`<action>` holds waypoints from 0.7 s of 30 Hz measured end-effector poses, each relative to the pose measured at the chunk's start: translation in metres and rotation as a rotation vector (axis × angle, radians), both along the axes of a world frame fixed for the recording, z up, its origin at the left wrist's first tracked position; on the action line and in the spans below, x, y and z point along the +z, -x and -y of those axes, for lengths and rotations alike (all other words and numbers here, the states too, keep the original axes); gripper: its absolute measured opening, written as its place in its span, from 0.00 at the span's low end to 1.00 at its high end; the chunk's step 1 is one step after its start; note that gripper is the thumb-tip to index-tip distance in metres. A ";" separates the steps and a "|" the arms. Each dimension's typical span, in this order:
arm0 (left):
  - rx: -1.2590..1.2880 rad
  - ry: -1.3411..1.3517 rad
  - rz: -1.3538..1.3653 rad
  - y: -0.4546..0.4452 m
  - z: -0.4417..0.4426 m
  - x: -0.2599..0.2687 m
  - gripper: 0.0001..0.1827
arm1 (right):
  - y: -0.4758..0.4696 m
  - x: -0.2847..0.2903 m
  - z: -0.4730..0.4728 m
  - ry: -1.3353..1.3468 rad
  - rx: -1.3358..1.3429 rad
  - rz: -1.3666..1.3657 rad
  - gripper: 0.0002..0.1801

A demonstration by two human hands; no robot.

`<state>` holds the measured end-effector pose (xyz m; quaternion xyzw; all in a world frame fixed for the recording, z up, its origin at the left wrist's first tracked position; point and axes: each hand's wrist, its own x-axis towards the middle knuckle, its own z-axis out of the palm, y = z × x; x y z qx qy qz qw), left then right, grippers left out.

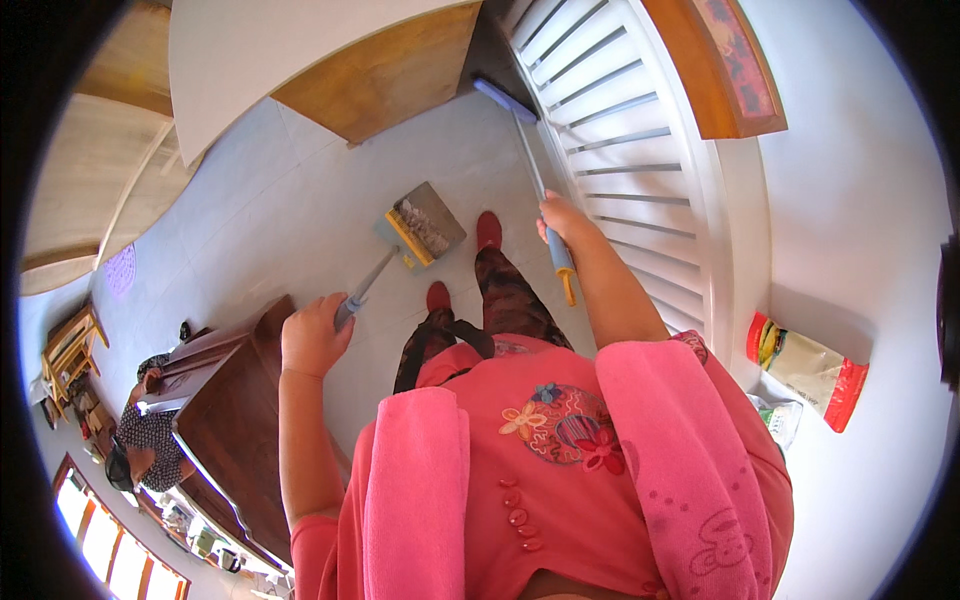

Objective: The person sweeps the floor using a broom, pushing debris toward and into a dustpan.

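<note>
My left hand (319, 335) is closed around the blue grip of a long-handled dustpan (439, 225). The pan lies on the floor before my feet, with a yellow toothed edge and grey debris in it. My right hand (564, 217) holds a broom handle (557, 251) with a blue grip and a yellow end. At the far end of that handle, the blue broom head (504, 100) is on the floor beside the foot of a white slatted panel, near a wooden board.
White slatted panel (630, 157) stands close on the right. A wooden-sided piece of furniture (382, 71) is ahead. Dark wooden cabinet (240, 420) stands at left, a person (150, 442) beyond it. A red-and-beige packet (806, 367) lies at right. My red shoes (489, 230) are near the dustpan.
</note>
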<state>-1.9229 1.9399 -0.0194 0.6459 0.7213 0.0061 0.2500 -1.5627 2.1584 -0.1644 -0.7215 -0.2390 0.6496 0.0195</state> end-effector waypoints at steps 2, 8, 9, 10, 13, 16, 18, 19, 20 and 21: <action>0.004 0.031 0.003 0.000 0.000 0.002 0.16 | -0.003 -0.016 0.023 0.008 0.188 0.056 0.26; 0.026 0.065 0.025 0.000 0.003 -0.002 0.16 | -0.024 0.009 0.095 0.071 0.506 0.008 0.26; 0.023 0.056 0.040 0.000 0.004 -0.001 0.15 | -0.028 0.028 0.101 0.104 0.514 -0.008 0.26; 0.025 0.068 0.038 -0.001 0.004 -0.001 0.15 | -0.037 0.035 0.108 0.099 0.554 -0.047 0.26; 0.032 0.109 0.042 -0.002 0.009 0.001 0.15 | -0.057 0.061 0.124 0.093 0.603 -0.119 0.27; 0.054 0.144 0.068 -0.003 0.020 0.009 0.15 | -0.057 0.086 0.133 0.084 0.503 -0.088 0.27; 0.089 0.142 0.088 -0.004 0.031 0.019 0.16 | -0.057 0.084 0.130 0.048 0.434 -0.039 0.27; 0.102 0.127 0.085 -0.003 0.037 0.021 0.16 | -0.059 0.072 0.126 0.010 0.424 -0.046 0.27; 0.119 0.111 0.081 -0.002 0.043 0.023 0.16 | -0.061 0.051 0.119 -0.028 0.416 -0.053 0.27; 0.142 0.098 0.073 0.000 0.050 0.026 0.16 | -0.061 0.037 0.113 -0.063 0.414 -0.066 0.26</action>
